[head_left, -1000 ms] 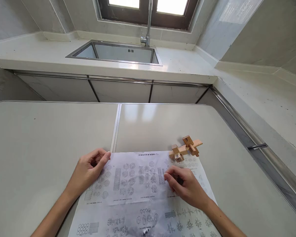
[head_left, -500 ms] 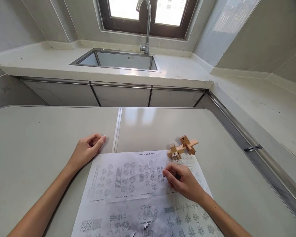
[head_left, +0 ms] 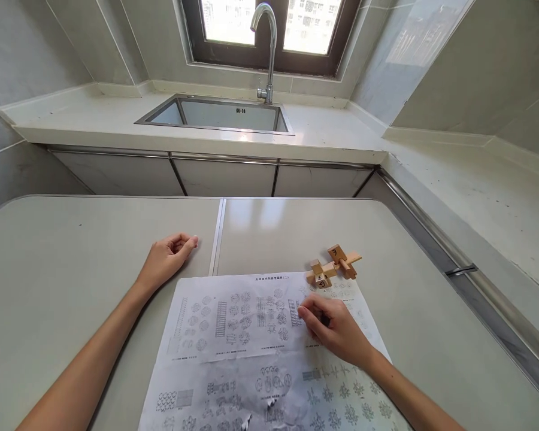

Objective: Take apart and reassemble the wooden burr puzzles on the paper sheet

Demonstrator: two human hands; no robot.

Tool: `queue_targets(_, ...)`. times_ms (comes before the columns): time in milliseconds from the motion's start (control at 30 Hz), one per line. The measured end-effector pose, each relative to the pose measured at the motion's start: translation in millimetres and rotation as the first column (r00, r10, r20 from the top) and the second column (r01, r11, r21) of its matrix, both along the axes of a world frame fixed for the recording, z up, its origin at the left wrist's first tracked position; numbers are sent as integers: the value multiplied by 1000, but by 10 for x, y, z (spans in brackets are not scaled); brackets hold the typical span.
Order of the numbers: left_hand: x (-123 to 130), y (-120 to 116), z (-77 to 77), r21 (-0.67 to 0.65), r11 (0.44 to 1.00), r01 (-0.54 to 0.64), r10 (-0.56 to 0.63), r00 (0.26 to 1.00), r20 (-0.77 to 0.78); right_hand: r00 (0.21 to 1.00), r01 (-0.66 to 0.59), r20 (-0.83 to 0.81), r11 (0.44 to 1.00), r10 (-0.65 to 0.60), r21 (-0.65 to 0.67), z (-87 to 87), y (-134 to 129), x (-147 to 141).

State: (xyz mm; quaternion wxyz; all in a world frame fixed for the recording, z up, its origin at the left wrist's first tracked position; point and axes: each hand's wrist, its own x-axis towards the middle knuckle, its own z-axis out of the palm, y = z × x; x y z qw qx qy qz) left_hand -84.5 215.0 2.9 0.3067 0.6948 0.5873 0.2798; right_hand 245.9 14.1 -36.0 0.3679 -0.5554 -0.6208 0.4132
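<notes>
My left hand (head_left: pixel 171 254) rests on the table left of the metal seam, its fingers curled in and nothing visible in them. Over the right part of a printed sheet (head_left: pixel 247 365) lies my right hand (head_left: pixel 330 323), also loosely closed with no object showing. Several interlocked wooden puzzle pieces (head_left: pixel 327 270) lie just beyond my right hand, partly on the sheet's top right corner; dark marks show on some of them. The sheet carries rows of small line drawings and has torn spots near its lower middle.
The pale table (head_left: pixel 94 269) has a metal seam (head_left: pixel 218 236) across it. Behind stand a counter (head_left: pixel 332 134) with a sink (head_left: pixel 229 114), a tall faucet (head_left: pixel 272 54) and a window. A metal rail (head_left: pixel 435 239) runs along the right counter.
The whole view has shifted slightly, with the window and counter a little lower. My left hand appears slightly farther up and right; the wooden pieces and right hand look almost unchanged.
</notes>
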Motion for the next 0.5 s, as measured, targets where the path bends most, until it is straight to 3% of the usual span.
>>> queue_targets(500, 2, 7, -49, -5, 1000, -8, 8, 999, -41, 992, 85, 81, 990, -95, 115, -26, -56, -19)
